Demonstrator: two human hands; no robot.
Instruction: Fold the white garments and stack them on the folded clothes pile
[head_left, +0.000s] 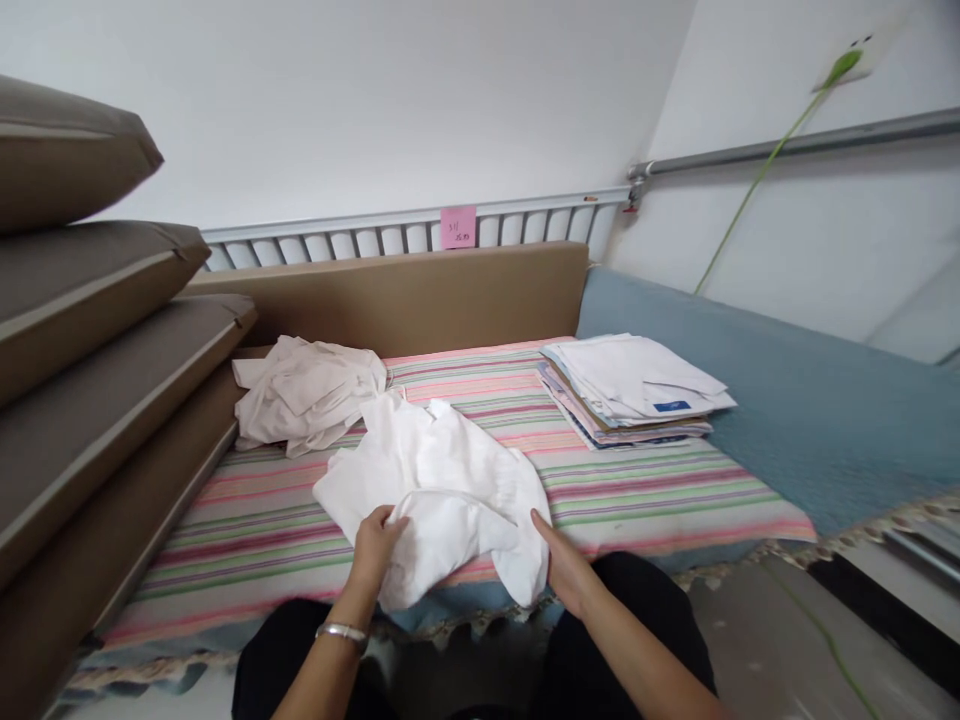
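L hnd [377, 545] grips, R hnd [564, 567] touches wht cloth [450, 455]

Worn on the head; facing forward and down over the knees [637, 620]; close above the striped cloth [637, 490]; toward the radiator [345, 243] beyond.

On your left, brown cushions [97, 270] are stacked; ahead of you, a pink note [458, 228] sits on the radiator [345, 243]; to your right, a green cord [739, 215] hangs from a wall socket [866, 58] across a grey pipe [862, 138].
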